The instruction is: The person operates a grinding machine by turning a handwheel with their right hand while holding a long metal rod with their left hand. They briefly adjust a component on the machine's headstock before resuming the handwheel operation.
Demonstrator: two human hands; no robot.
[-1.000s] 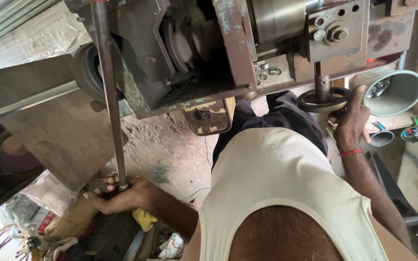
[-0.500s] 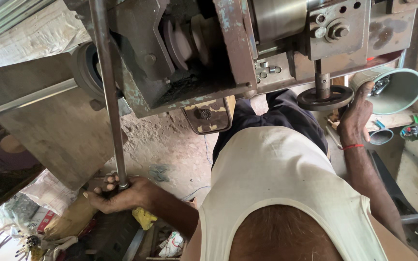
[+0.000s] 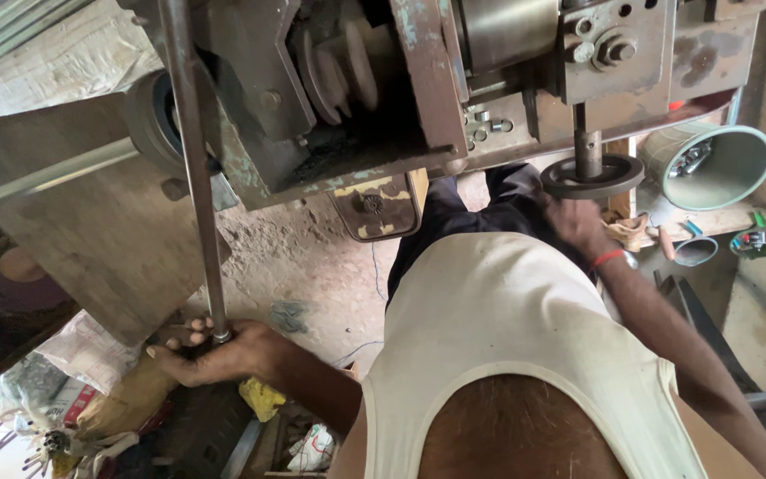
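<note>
— What fills the view above the hands?
— A worn metal machine [image 3: 374, 98], stepped pulley in its middle. A long steel lever rod [image 3: 192, 168] runs from its top down, nearly upright, ending in the left hand [image 3: 223, 355].
— Is that hand closed?
— Yes, fingers wrapped around the rod's lower end, the rod rising straight up from the fist.
— And the other?
— The right hand [image 3: 578, 226] sits just under the small black handwheel [image 3: 591, 176]; whether it grips the rim, I cannot tell.
</note>
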